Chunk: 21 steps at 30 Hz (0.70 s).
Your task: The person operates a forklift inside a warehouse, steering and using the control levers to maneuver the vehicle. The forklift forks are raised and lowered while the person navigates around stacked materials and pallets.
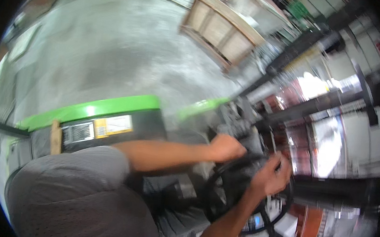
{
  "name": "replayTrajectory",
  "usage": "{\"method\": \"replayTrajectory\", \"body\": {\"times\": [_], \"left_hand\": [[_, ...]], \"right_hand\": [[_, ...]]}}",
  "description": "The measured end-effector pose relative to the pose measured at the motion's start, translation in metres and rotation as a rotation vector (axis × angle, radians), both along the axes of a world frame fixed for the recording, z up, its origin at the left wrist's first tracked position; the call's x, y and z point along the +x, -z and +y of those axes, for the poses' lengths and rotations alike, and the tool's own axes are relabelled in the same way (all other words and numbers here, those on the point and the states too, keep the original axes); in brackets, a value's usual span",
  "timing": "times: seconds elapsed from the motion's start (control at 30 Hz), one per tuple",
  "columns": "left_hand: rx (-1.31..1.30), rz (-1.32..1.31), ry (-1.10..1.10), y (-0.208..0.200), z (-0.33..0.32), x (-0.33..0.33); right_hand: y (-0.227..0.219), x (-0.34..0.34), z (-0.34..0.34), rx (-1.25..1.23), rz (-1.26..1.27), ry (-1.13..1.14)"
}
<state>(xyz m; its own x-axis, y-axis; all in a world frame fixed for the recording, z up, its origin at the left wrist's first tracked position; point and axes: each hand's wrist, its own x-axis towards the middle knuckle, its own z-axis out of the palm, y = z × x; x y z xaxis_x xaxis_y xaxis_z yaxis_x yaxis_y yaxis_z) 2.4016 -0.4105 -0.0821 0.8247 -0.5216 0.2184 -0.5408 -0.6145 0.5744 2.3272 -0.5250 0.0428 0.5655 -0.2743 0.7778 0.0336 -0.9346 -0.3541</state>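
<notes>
A black steering wheel (289,203) is in front of me, right of the picture's middle. My left hand (228,149) is closed in a fist at the far left part of its rim. My right hand (271,176) curls round the rim's far right part, with a dark gap showing between thumb and fingers. Both forearms reach across toward the wheel. Motion blur softens the fingers, and the hands cover parts of the rim. Beyond the wheel a grey control column (239,118) shows indistinctly.
Green-edged bodywork (96,106) with labels lies at my left. A wooden crate (222,29) stands on the grey concrete floor (101,43) ahead. Dark metal mast bars (308,108) cross the right side, with blurred red and white goods behind them.
</notes>
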Motion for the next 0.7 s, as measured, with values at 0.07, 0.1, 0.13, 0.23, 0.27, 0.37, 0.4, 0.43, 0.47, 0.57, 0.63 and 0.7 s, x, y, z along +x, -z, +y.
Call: {"method": "replayTrajectory", "body": {"times": [0.07,0.1,0.13,0.23,0.27,0.37,0.4,0.43,0.47,0.57,0.63,0.7], "left_hand": [[-0.016,-0.144,-0.026,0.012,-0.137,0.028],[0.048,-0.164,-0.036,0.008,-0.215,0.029],[-0.012,-0.139,-0.016,-0.002,-0.295,0.022],[-0.138,-0.142,-0.006,-0.055,-0.518,-0.019],[-0.137,-0.172,0.031,-0.074,-0.576,-0.033],[-0.075,-0.123,-0.012,-0.110,-0.677,-0.068],[-0.136,-0.139,0.062,-0.114,-0.693,-0.077],[-0.111,-0.097,0.033,-0.117,-0.710,-0.086],[-0.185,-0.111,0.032,-0.116,-0.722,-0.095],[-0.307,-0.170,0.095,-0.114,-0.742,-0.104],[-0.218,-0.104,0.072,-0.113,-0.743,-0.103],[-0.249,-0.122,0.040,-0.114,-0.731,-0.098]], "right_hand": [[0.000,0.029,-0.159,0.032,-0.068,0.003],[-0.011,0.028,-0.243,0.061,-0.132,-0.032],[-0.029,0.016,-0.327,0.065,-0.117,0.045],[-0.094,-0.042,-0.549,0.129,-0.122,0.139],[-0.113,-0.061,-0.606,0.105,-0.176,0.190],[-0.144,-0.111,-0.715,0.101,-0.176,0.258],[-0.147,-0.125,-0.736,0.145,-0.197,0.292],[-0.150,-0.138,-0.755,0.197,-0.177,0.306],[-0.152,-0.151,-0.771,0.175,-0.201,0.306],[-0.154,-0.174,-0.801,0.206,-0.199,0.325],[-0.151,-0.182,-0.806,0.250,-0.201,0.342],[-0.146,-0.187,-0.797,0.288,-0.195,0.340]]}}
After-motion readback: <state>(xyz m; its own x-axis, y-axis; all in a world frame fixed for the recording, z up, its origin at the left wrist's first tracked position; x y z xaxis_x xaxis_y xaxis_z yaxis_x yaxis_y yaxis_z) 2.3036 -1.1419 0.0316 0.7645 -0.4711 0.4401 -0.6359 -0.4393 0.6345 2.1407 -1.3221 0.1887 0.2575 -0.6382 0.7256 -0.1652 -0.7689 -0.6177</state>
